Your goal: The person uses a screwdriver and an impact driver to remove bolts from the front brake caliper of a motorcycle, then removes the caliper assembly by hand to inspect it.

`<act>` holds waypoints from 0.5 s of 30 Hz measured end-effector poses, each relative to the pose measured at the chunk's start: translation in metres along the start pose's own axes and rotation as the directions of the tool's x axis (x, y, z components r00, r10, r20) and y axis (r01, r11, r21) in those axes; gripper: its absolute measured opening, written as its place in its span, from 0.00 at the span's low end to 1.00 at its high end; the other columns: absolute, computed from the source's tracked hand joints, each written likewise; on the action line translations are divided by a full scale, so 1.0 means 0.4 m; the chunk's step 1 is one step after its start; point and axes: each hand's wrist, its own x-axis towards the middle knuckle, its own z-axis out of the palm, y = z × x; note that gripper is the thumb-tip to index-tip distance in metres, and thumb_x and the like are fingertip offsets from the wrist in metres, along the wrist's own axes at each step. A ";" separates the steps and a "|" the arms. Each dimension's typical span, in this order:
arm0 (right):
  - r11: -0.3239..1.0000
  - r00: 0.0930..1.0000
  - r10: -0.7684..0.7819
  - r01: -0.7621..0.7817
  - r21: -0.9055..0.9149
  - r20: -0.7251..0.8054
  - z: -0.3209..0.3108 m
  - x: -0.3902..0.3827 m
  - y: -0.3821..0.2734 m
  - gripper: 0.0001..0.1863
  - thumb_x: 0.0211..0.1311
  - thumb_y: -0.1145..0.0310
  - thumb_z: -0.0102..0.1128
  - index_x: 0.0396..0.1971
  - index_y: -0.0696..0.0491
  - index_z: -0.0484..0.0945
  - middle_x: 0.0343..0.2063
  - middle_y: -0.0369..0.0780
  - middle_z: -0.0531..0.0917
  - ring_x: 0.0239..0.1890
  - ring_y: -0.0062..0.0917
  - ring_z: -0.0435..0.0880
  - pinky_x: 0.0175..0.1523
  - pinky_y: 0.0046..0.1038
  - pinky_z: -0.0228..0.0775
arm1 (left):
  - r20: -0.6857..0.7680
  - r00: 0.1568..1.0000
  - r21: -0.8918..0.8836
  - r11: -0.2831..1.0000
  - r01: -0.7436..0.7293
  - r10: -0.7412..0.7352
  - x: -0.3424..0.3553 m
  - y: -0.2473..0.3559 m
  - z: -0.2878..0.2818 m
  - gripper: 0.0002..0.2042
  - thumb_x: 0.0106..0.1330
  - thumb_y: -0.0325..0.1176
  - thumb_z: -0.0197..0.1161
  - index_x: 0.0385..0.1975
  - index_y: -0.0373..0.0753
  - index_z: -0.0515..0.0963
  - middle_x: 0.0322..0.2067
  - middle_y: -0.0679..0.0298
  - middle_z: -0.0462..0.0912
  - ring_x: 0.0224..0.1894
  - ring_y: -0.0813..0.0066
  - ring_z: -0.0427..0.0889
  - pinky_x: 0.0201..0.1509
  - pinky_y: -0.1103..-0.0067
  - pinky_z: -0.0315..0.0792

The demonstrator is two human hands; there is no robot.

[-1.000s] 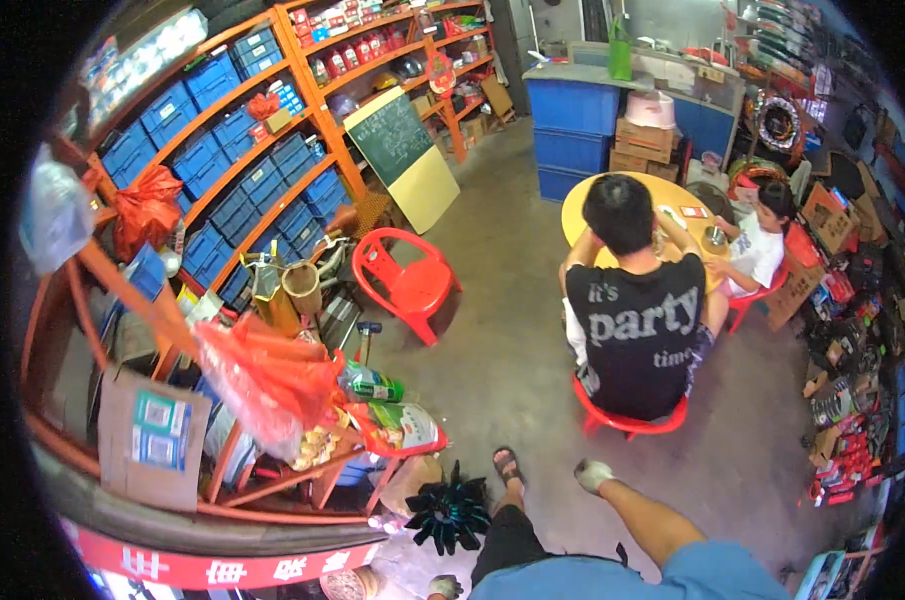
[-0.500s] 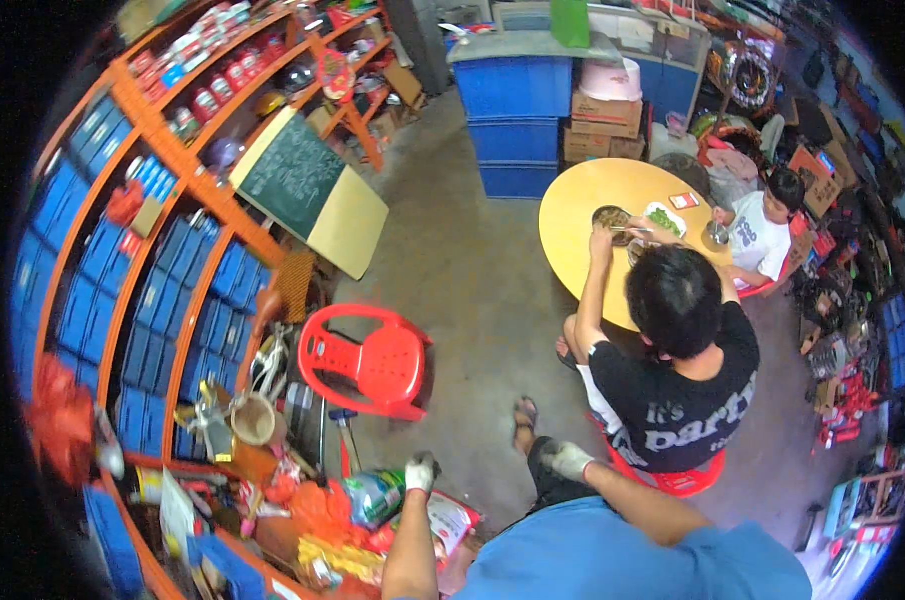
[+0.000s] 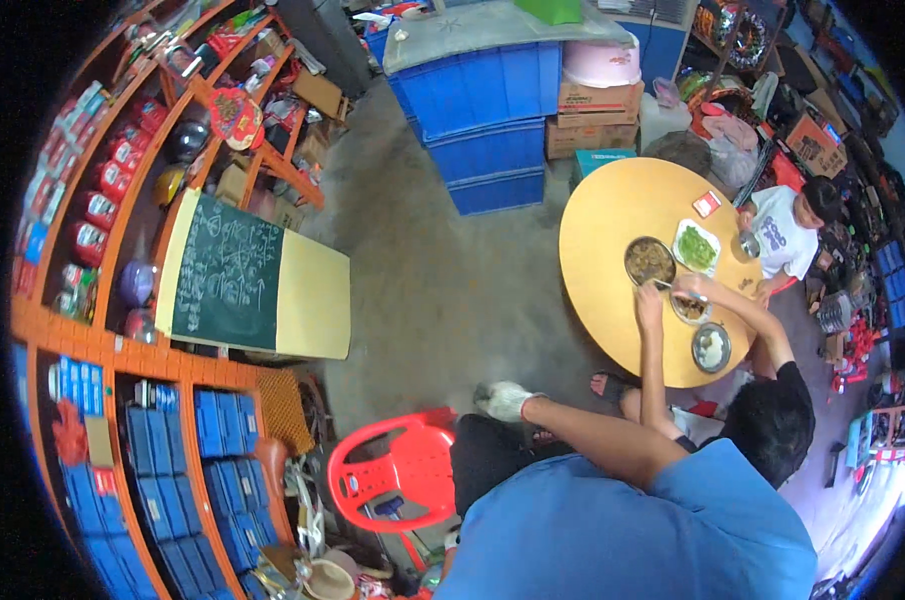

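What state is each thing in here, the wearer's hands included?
Right hand, gloved, nothing visible in its grip
Left hand, mostly hidden
Red chair, upright, unoccupied
Chalkboard, written on
Large blue bins, stacked
Round table, laid with food
Greens plate, filled
Rice bowl, partly filled
Orange shelves, stocked

Grey flr (image 3: 443, 290), rnd yel. table (image 3: 598, 240), org. shelving (image 3: 93, 335) on L, bright lt. (image 3: 895, 500) lower R

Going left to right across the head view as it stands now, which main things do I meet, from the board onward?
Green chalkboard → red chair → gloved right hand → round yellow table → person in a white shirt.
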 end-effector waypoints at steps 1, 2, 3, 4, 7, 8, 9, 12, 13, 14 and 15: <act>0.997 0.997 0.069 -0.071 0.043 0.042 -0.034 0.071 -0.045 0.20 0.57 0.54 0.56 0.45 0.50 0.79 0.45 0.47 0.83 0.49 0.42 0.81 0.53 0.37 0.72 | -0.015 0.990 -0.057 0.989 0.140 -0.141 0.008 -0.071 -0.019 0.18 0.69 0.46 0.52 0.51 0.42 0.74 0.46 0.56 0.81 0.50 0.61 0.78 0.51 0.64 0.71; 0.986 0.987 0.137 -0.144 0.081 0.082 -0.060 0.147 -0.077 0.22 0.55 0.51 0.58 0.43 0.51 0.80 0.44 0.47 0.83 0.48 0.42 0.81 0.52 0.37 0.73 | -0.038 0.971 -0.089 0.968 0.234 -0.238 0.031 -0.141 -0.056 0.17 0.69 0.46 0.52 0.49 0.43 0.75 0.44 0.56 0.82 0.47 0.61 0.78 0.49 0.64 0.72; 0.998 0.998 0.057 -0.058 0.039 0.027 -0.068 0.256 0.018 0.24 0.53 0.50 0.59 0.45 0.50 0.80 0.44 0.46 0.84 0.48 0.41 0.82 0.52 0.37 0.73 | -0.049 0.955 -0.098 0.953 0.287 -0.293 0.085 -0.201 -0.112 0.16 0.69 0.46 0.52 0.46 0.43 0.76 0.42 0.57 0.82 0.45 0.62 0.79 0.47 0.64 0.72; 0.955 0.958 0.275 -0.282 -0.097 -0.075 -0.071 0.367 0.124 0.26 0.51 0.51 0.61 0.48 0.50 0.80 0.44 0.46 0.84 0.47 0.40 0.83 0.51 0.37 0.73 | -0.052 0.945 -0.087 0.944 0.318 -0.323 0.154 -0.261 -0.179 0.15 0.68 0.46 0.52 0.44 0.43 0.77 0.40 0.57 0.82 0.43 0.62 0.79 0.45 0.65 0.72; 0.833 0.862 0.495 -0.506 -0.224 -0.106 -0.126 0.545 0.439 0.26 0.61 0.48 0.50 0.50 0.52 0.80 0.51 0.49 0.80 0.54 0.43 0.79 0.57 0.39 0.70 | -0.083 0.919 -0.062 0.922 0.382 -0.386 0.376 -0.449 -0.377 0.13 0.67 0.45 0.53 0.37 0.44 0.79 0.35 0.59 0.83 0.36 0.64 0.80 0.39 0.65 0.73; 0.800 0.806 0.575 -0.590 -0.107 -0.140 -0.150 0.543 0.493 0.28 0.63 0.48 0.48 0.54 0.52 0.77 0.54 0.49 0.78 0.57 0.42 0.77 0.59 0.38 0.68 | -0.098 0.909 -0.050 0.914 0.403 -0.406 0.449 -0.501 -0.434 0.13 0.67 0.45 0.53 0.34 0.45 0.80 0.33 0.60 0.83 0.34 0.65 0.81 0.37 0.66 0.73; 0.884 0.861 0.410 -0.457 -0.103 -0.303 -0.158 0.498 0.540 0.28 0.63 0.50 0.48 0.57 0.51 0.74 0.56 0.49 0.76 0.59 0.41 0.75 0.61 0.39 0.66 | -0.115 0.898 -0.029 0.905 0.424 -0.424 0.539 -0.557 -0.507 0.13 0.67 0.45 0.53 0.32 0.45 0.80 0.31 0.60 0.84 0.32 0.65 0.81 0.35 0.66 0.74; 0.705 0.737 0.650 -0.676 -0.213 -0.187 -0.288 0.674 0.378 0.18 0.59 0.59 0.53 0.44 0.51 0.82 0.45 0.48 0.84 0.50 0.37 0.82 0.51 0.38 0.74 | -0.247 0.900 0.257 0.872 0.417 -0.358 0.732 -0.801 -0.716 0.14 0.66 0.44 0.54 0.25 0.46 0.82 0.25 0.62 0.85 0.25 0.67 0.82 0.28 0.67 0.75; 0.715 0.751 0.636 -0.661 -0.228 -0.181 -0.331 0.718 0.326 0.18 0.59 0.59 0.53 0.44 0.51 0.82 0.45 0.48 0.84 0.50 0.37 0.82 0.51 0.38 0.74 | -0.340 0.908 0.360 0.859 0.365 -0.243 0.821 -0.852 -0.809 0.15 0.66 0.44 0.54 0.22 0.46 0.83 0.24 0.63 0.85 0.23 0.68 0.83 0.26 0.67 0.75; 0.690 0.789 0.604 -0.589 -0.421 -0.114 -0.388 0.676 0.395 0.14 0.58 0.61 0.54 0.38 0.52 0.83 0.39 0.47 0.85 0.43 0.35 0.84 0.45 0.36 0.76 | -0.337 0.885 -0.320 0.923 0.213 -0.321 1.035 -0.727 -0.997 0.15 0.67 0.40 0.51 0.25 0.42 0.82 0.23 0.60 0.84 0.23 0.68 0.83 0.26 0.69 0.75; 0.695 0.863 0.505 -0.385 -0.607 0.032 -0.430 0.714 0.389 0.10 0.58 0.64 0.56 0.33 0.52 0.83 0.34 0.47 0.86 0.37 0.33 0.86 0.39 0.34 0.78 | -0.363 0.908 -0.251 0.960 0.120 -0.209 1.142 -0.674 -1.172 0.17 0.69 0.39 0.47 0.25 0.38 0.79 0.22 0.58 0.83 0.21 0.68 0.80 0.26 0.71 0.73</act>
